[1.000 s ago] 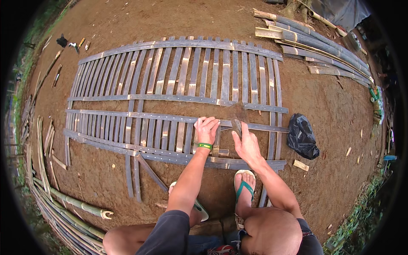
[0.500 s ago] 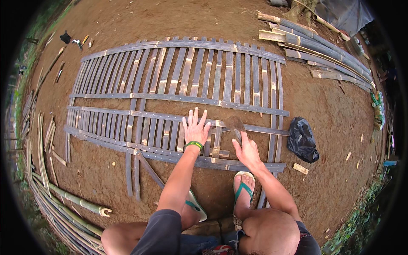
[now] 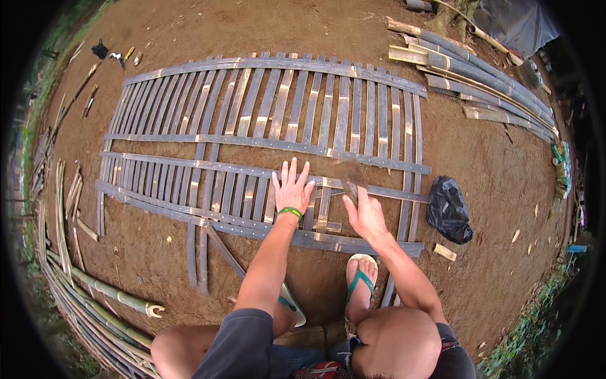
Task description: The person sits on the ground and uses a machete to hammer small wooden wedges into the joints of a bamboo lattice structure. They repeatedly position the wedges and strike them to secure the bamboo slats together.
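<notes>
Brace the spread left hand point(image 3: 292, 191) flat on the dark-grey, slatted bamboo frame point(image 3: 265, 145); angle the brown, broad-bladed tool point(image 3: 350, 175), gripped in the right hand point(image 3: 368, 220), clear towards eleven o'clock.

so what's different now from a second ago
The left hand has shifted left along the slatted frame, its bent fingers now straightened and spread over the slats. Whether it let go of anything is unclear. The right hand still grips the broad-bladed tool, blurred now. The frame and black bag stayed put.
</notes>
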`<action>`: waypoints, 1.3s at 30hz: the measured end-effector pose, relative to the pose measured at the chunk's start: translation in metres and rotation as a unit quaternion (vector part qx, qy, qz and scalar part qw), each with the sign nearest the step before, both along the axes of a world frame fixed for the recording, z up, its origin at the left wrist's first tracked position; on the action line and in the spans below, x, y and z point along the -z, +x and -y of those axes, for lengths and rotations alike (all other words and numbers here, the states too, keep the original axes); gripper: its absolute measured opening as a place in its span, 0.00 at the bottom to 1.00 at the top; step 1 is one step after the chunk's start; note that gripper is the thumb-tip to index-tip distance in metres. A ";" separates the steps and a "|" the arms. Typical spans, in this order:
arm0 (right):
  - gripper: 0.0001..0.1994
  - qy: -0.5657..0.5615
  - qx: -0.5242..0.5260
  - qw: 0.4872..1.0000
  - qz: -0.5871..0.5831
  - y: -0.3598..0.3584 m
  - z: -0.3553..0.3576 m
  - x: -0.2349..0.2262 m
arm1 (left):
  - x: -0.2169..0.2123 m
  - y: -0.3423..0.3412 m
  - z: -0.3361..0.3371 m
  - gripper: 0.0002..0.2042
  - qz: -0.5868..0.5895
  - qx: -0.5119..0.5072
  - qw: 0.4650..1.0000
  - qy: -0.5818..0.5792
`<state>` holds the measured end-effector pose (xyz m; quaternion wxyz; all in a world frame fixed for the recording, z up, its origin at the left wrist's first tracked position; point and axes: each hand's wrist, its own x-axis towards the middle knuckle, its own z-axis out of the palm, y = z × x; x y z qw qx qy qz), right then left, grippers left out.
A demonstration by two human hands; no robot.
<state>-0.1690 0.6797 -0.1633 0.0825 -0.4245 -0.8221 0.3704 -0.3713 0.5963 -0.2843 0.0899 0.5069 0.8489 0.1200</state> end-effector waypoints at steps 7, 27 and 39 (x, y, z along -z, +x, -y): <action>0.22 0.056 0.031 0.991 -0.120 0.019 0.010 0.007 | 0.001 0.005 -0.004 0.29 0.005 0.009 1.000 -0.002; 0.19 0.028 -0.086 0.989 0.115 0.086 -0.010 0.020 | 0.002 0.005 -0.010 0.31 -0.013 0.022 0.994 -0.106; 0.23 0.049 -0.130 0.986 0.093 0.050 0.016 0.011 | 0.000 -0.015 -0.007 0.33 0.035 0.056 0.980 -0.189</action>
